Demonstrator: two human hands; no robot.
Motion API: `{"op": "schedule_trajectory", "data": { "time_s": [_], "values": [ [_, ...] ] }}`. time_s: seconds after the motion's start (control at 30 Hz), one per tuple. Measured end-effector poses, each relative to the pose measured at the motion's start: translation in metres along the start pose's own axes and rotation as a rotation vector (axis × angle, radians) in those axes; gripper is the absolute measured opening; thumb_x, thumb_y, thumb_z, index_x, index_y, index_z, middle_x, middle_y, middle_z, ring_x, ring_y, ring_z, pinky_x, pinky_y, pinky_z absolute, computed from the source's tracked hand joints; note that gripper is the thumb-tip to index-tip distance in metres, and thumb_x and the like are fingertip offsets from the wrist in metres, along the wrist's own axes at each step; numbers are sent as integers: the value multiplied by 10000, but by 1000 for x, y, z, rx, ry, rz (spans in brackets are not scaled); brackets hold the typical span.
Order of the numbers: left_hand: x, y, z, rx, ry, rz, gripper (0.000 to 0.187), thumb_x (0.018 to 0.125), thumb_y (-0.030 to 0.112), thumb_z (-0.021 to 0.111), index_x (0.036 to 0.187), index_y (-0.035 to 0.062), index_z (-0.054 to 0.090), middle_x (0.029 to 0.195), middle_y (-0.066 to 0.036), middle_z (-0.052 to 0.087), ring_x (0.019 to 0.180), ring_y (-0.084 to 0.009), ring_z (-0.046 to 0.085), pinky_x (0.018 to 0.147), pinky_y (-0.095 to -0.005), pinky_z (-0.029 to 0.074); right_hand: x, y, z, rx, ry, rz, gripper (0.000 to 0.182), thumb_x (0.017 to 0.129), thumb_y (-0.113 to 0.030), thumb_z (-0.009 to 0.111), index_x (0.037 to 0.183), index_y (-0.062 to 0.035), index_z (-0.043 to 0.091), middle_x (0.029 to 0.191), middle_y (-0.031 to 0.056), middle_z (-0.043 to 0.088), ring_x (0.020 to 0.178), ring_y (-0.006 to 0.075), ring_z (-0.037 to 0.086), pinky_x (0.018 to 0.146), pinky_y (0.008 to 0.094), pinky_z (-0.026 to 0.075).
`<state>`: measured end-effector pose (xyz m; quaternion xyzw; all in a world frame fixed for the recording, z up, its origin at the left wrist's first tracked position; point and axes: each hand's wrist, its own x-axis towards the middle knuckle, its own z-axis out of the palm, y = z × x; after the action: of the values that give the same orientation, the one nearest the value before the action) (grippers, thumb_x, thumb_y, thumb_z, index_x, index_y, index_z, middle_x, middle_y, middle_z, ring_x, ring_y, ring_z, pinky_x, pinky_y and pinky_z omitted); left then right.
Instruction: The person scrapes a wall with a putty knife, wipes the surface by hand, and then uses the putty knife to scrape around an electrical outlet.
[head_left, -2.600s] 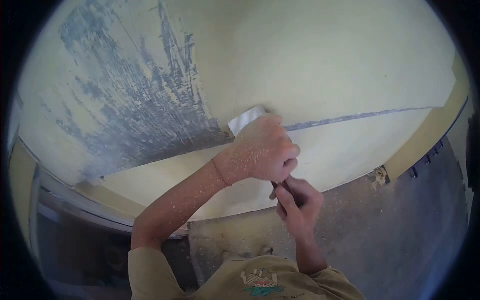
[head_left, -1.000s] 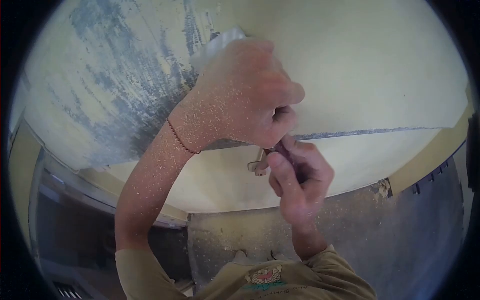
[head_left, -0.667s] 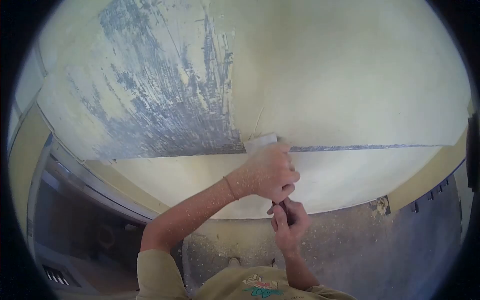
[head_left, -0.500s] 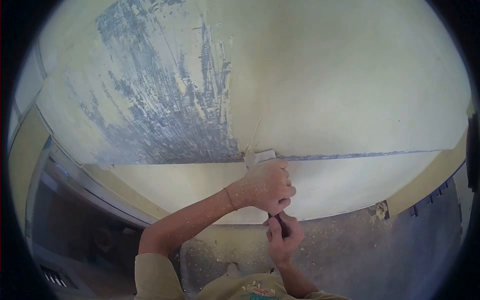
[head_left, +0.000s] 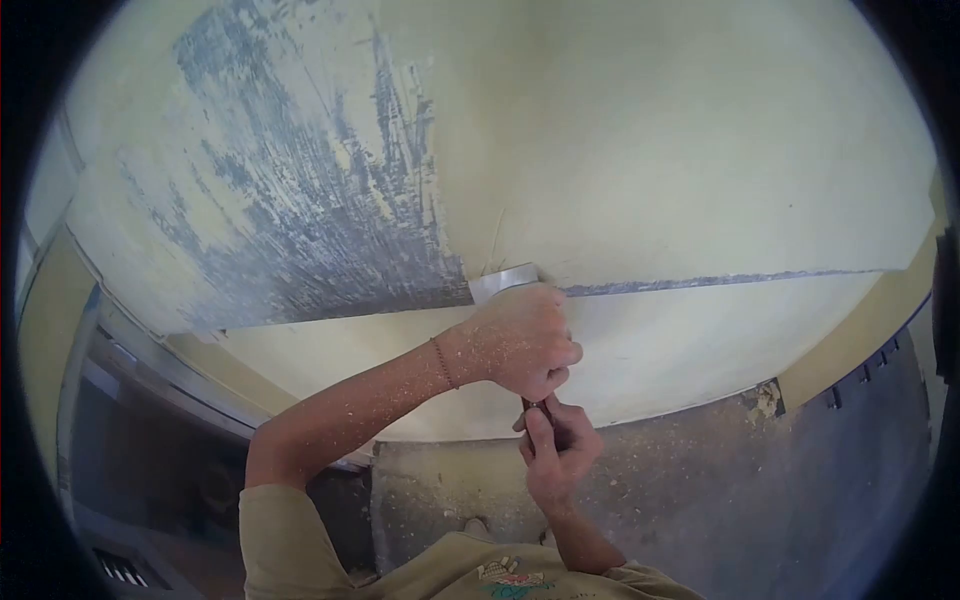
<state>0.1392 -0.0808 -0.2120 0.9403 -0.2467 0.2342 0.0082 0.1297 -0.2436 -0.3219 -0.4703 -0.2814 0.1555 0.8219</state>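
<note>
Risk I saw: scraper blade sat just above left hand, on the grey seam of the painted wall. Left hand fisted over the shank, right hand below pinching the handle end. Steep angle could have gouged; dust-coated grip could have slipped.

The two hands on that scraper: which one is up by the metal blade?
The left hand, dusted with pale flecks, sits right behind the scraper blade on the wall. The right hand grips the dark handle lower down.
</note>
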Motion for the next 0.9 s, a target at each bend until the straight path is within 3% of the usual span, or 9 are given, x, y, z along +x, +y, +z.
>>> {"op": "schedule_trajectory", "data": {
  "time_s": [0.27, 0.37, 0.6, 0.67, 0.73, 0.8, 0.9],
  "values": [
    [7, -1, -9, 68, -15, -15, 174, 578, 143, 663, 524, 121, 499, 509, -46, 520, 510, -259, 523, 572, -372, 407, 11, -11, -6, 28, -15, 46, 154, 945, -42, 606, 1073, 44, 609, 745, 95, 644, 503, 41, 458, 425, 203, 351],
    [8, 3, -13, 74, 22, -9, 170, 583, 138, 656, 528, 117, 497, 505, -46, 514, 508, -258, 517, 567, -369, 397, 16, -6, -5, 32, -60, -41, 159, 944, -47, 614, 1074, 45, 608, 747, 94, 644, 506, 35, 455, 429, 199, 349],
    [3, 4, 2, -1, 48, -46, 176, 574, 145, 597, 482, 94, 455, 471, -56, 479, 475, -271, 465, 581, -376, 391, 3, 1, -6, 3, 7, -8, 151, 941, -23, 599, 1074, 47, 602, 756, 104, 650, 503, 33, 455, 426, 196, 341],
    [4, 0, -11, 31, 22, -53, 182, 576, 114, 615, 516, 113, 443, 496, -40, 461, 497, -255, 467, 554, -372, 395, 8, -3, 4, -2, 17, 7, 147, 941, -18, 595, 1072, 46, 600, 756, 105, 650, 501, 34, 454, 425, 196, 339],
    [7, -10, -36, 128, 108, -14, 183, 557, 126, 614, 509, 117, 437, 498, -40, 460, 506, -253, 472, 537, -380, 406, 20, -12, 25, 109, 10, -49, 180, 914, -29, 657, 1070, 56, 632, 772, 87, 680, 608, 52, 541, 523, 202, 423],
    [22, -13, -92, 320, 44, -19, 189, 545, 143, 618, 508, 115, 434, 496, -42, 445, 519, -266, 479, 521, -389, 411, 42, -29, 55, 49, -21, -227, 165, 944, -41, 614, 1078, 49, 585, 736, 101, 644, 495, 26, 438, 423, 194, 322],
    [44, -25, -149, 428, 122, -4, 196, 541, 138, 617, 513, 103, 426, 504, -46, 436, 515, -277, 466, 513, -395, 402, 79, -64, 82, 93, -66, -326, 180, 947, -55, 618, 1091, 47, 581, 732, 93, 642, 493, 19, 427, 424, 195, 314]
  ]
}}
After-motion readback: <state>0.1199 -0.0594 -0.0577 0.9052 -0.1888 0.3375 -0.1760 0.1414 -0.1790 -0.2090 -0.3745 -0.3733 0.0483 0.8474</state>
